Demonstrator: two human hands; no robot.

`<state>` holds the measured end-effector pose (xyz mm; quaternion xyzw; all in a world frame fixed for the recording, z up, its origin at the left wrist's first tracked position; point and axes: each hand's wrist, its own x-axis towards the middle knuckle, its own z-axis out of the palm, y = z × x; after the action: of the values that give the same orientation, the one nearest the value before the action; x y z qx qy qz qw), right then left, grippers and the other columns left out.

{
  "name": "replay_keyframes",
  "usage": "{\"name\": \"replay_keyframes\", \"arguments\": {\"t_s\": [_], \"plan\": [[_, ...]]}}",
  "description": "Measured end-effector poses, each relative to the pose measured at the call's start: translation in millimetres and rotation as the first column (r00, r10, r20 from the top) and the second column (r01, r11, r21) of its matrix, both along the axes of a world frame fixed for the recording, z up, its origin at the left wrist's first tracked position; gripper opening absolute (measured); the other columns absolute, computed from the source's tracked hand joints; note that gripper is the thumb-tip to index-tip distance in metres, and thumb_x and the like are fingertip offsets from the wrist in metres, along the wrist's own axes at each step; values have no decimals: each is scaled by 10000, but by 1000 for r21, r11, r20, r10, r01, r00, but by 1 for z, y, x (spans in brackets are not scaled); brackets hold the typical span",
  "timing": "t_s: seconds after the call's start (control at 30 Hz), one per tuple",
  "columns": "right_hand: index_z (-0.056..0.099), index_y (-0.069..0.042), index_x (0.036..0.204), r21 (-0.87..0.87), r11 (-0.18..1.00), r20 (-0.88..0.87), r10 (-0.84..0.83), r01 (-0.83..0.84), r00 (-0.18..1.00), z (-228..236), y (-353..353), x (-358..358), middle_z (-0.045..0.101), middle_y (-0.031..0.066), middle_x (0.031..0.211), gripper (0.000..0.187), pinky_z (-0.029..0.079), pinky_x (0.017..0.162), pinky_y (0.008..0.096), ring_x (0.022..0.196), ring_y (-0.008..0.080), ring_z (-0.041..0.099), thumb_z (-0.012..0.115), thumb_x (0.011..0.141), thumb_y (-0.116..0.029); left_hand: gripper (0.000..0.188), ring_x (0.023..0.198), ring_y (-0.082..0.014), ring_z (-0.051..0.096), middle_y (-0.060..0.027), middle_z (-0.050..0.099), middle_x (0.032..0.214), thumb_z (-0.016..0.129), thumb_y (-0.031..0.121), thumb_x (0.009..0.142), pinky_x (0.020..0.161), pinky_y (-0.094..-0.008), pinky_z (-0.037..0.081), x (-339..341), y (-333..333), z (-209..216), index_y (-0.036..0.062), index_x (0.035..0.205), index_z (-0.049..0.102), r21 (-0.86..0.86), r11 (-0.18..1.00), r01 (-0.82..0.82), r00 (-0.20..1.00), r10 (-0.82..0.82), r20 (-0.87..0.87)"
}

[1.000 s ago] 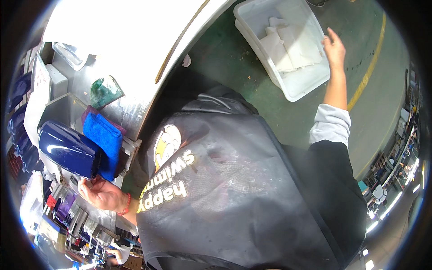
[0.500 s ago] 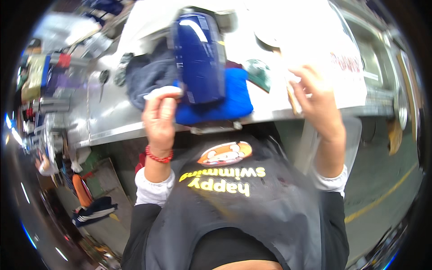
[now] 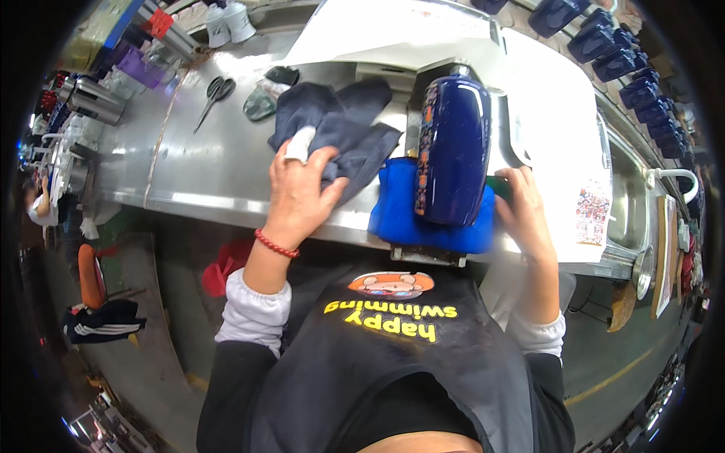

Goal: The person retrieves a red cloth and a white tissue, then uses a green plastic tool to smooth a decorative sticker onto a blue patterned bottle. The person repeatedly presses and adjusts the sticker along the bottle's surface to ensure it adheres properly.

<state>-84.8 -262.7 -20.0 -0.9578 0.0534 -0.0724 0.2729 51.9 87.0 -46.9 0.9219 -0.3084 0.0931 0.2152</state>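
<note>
A dark blue glossy vase-shaped piece (image 3: 455,151) with a colourful speckled strip along its left side rests on a bright blue cloth (image 3: 393,200). To its left, my left hand (image 3: 298,185) lies over the near edge of a crumpled dark grey cloth (image 3: 332,113), fingers apart. Something white (image 3: 300,143) covers or sits at its index fingertip; I cannot tell which. My right hand (image 3: 526,208) is at the vase's right side, thumb and forefinger closed about a green flat piece (image 3: 498,186) that is mostly hidden.
Black scissors (image 3: 217,94) and a greenish clear object (image 3: 260,104) lie on the metal table (image 3: 196,166) to the left. White sheeting (image 3: 559,98) covers the right part, beside a metal sink (image 3: 623,181). Several dark blue pieces (image 3: 596,41) stand at the far right.
The view has swung, shifting the table's things rightward in the picture. My left hand has come onto the grey cloth. My right hand has moved from the white sheeting to the green piece.
</note>
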Motion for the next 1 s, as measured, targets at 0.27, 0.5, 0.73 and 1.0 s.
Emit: {"name": "replay_keyframes", "arguments": {"t_s": [0.27,0.5,0.73,1.0], "plan": [[635,12,1208,131,987,288,-124,89,950,23,-43,-24,597,180,1418,300,463,1081,376,1281,258,581,503,948,83,693,1336,-458,399,-246,506,1401,774,213,754,1175,-549,248,-26,-32,54,78,1399,560,-227,955,189,981,-191,10],[715,33,1057,-40,950,385,-273,311,882,36,-171,-64,666,130,1352,251,542,880,337,1054,242,697,535,889,83,697,1420,-411,403,-152,534,1465,810,202,733,1251,-599,87,-53,-121,54,269,1400,618,38,902,431,872,-426,241],[680,-108,1270,107,594,-251,-760,797,600,-2,-315,-115,679,40,1251,377,480,833,368,1074,194,604,626,1008,-375,799,1309,-368,574,-145,614,1374,886,234,779,1240,-621,138,-51,-100,26,67,1446,480,-226,873,431,897,-387,215],[678,-151,1010,305,668,-519,-481,678,707,-14,-347,-108,637,-17,1062,380,428,755,341,969,107,523,650,973,-528,740,1344,-435,507,-184,571,1397,776,307,919,1221,-618,185,-57,-90,9,9,1478,394,-278,900,337,942,-321,102]]}}
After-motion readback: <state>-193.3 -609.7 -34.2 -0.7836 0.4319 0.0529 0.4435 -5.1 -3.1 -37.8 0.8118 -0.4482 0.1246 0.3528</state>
